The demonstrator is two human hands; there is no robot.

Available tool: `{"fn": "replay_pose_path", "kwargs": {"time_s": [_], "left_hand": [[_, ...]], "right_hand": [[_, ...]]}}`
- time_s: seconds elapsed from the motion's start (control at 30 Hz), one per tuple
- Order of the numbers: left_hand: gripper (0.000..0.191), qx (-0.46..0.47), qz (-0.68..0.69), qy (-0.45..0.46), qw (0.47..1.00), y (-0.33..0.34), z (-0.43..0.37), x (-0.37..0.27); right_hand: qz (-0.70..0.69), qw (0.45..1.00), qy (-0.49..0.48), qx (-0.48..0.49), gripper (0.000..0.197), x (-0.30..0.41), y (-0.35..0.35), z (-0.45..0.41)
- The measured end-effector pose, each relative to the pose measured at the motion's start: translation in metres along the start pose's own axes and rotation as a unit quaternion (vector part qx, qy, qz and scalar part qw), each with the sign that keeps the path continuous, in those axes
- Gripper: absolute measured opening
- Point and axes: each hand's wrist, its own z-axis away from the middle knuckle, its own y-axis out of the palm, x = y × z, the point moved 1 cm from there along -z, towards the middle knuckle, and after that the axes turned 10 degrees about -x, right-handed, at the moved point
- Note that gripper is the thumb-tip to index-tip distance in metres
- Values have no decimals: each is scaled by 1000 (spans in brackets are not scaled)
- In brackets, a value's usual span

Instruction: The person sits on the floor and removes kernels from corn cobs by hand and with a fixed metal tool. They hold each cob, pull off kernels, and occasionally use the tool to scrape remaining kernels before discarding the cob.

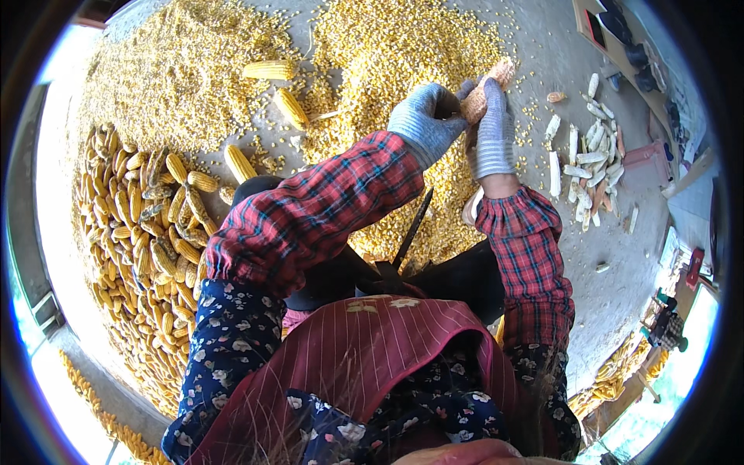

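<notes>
Both my hands wear grey-blue knit gloves and meet above a wide heap of loose corn kernels [401,52]. Between them is a reddish corn cob [501,71], its visible part bare of kernels. My left hand [427,119] grips the near end of the cob, thumb and fingers closed around it. My right hand [495,125] is wrapped along its side, and the far tip sticks out beyond the fingers. Part of the cob is hidden by the gloves. Below the hands, a dark narrow bar [414,229] slants up from between my legs.
Unshelled corn ears [151,232] are piled at the left. A few single ears [290,108] lie beside the kernels. Stripped cobs [596,157] are scattered on the concrete floor [604,256] at the right, near a pinkish plastic container [646,165]. More ears [616,366] lie at the lower right.
</notes>
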Motion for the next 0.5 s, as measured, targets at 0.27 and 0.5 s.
{"fn": "replay_pose_path", "kwargs": {"time_s": [0.27, 0.5], "left_hand": [[16, 49, -257, 161, 952, -10, 1, -32], [16, 44, -231, 144, 961, -8, 3, -24]], "right_hand": [[-92, 991, 89, -45, 41, -3, -9, -1], [3, 1000, 21, -13, 34, 2, -2, 5]]}}
